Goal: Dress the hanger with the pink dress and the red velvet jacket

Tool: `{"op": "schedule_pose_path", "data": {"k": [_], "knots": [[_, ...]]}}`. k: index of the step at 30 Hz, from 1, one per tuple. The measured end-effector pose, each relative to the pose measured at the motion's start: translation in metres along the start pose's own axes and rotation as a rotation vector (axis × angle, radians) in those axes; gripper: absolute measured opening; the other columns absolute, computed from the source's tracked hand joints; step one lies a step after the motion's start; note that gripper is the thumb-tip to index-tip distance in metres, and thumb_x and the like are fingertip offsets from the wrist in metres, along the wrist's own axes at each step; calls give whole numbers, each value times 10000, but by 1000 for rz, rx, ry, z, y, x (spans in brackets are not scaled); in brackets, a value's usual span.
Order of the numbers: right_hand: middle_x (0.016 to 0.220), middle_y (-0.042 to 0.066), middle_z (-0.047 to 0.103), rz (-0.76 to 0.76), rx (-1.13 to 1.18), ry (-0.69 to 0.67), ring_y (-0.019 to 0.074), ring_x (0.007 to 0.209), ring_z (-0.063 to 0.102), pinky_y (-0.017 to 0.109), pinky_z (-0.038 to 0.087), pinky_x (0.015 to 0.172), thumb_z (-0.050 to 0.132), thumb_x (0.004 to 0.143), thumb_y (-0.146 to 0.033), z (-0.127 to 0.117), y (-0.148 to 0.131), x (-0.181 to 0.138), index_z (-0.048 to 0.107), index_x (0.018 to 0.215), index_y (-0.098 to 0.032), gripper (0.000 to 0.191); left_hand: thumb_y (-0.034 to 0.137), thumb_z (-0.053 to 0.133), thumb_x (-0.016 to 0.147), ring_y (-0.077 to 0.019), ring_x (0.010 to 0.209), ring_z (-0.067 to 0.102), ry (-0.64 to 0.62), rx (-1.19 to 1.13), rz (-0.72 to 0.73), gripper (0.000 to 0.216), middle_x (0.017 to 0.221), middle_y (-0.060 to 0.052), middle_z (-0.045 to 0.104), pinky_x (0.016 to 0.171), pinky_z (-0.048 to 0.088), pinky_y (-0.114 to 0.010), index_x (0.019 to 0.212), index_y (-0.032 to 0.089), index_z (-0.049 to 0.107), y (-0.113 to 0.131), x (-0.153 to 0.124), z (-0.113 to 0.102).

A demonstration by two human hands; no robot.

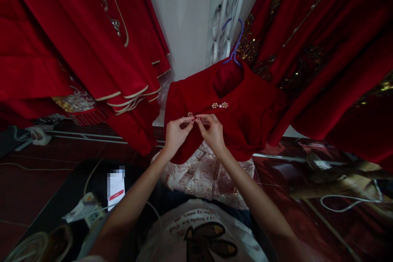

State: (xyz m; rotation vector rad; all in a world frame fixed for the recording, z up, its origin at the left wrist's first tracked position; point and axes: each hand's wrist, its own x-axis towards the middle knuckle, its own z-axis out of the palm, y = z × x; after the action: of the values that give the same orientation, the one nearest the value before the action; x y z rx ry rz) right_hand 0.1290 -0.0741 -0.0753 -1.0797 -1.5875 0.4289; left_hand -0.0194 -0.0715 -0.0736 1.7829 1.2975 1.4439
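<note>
A red velvet jacket point(245, 118) hangs on a blue hanger point(235, 45) in front of me. Pearl button clasps point(220, 105) run down its front. My left hand point(176, 133) and my right hand point(211, 131) meet at a lower clasp point(190, 114), fingers pinched together on the fastening and the fabric edge. A pale gold patterned skirt point(202, 174) shows below the jacket hem.
Red garments with cream trim point(92, 49) hang at the left, red gold-embroidered ones point(322, 49) at the right. A white wall point(184, 16) and ornate white frame point(227, 4) stand behind. A power strip with cables point(82, 211) and a white cable point(350, 200) lie on the dark red floor.
</note>
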Motion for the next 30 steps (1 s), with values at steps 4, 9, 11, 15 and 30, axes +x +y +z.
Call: {"op": "schedule_pose_path", "data": {"k": [4,9,11,15,30], "knots": [[929,51,620,-6,-35,-4,127,773,638,263,565,758,585,888,-221,1,2,3,691,999,-180,159,243,679,803,-175,869,722,-30,44,22,187,944,-48,767,838,565,-303,961,180,755,-1,4,-5],[921,54,620,-7,-37,-21,127,759,632,260,566,729,582,885,-223,1,5,8,691,977,-180,150,219,700,778,-176,830,684,-48,179,118,117,855,-42,759,808,542,-314,870,199,770,-1,12,-11],[912,54,627,3,-23,-24,131,768,635,259,570,725,587,881,-229,0,6,10,691,961,-180,140,207,700,772,-180,828,673,-66,202,126,112,846,-43,756,801,538,-320,859,202,770,-2,14,-10],[910,54,640,22,19,-27,134,785,644,254,577,710,581,886,-248,-1,9,10,694,962,-187,149,226,676,787,-175,853,699,-90,30,80,151,927,-58,759,833,553,-320,911,184,750,-10,13,-5],[926,47,642,33,95,-81,121,794,650,235,582,719,595,882,-272,-8,3,6,712,991,-190,179,205,684,749,-177,901,715,-43,-182,-51,238,981,-81,756,881,555,-318,977,149,725,-10,10,-1]]}}
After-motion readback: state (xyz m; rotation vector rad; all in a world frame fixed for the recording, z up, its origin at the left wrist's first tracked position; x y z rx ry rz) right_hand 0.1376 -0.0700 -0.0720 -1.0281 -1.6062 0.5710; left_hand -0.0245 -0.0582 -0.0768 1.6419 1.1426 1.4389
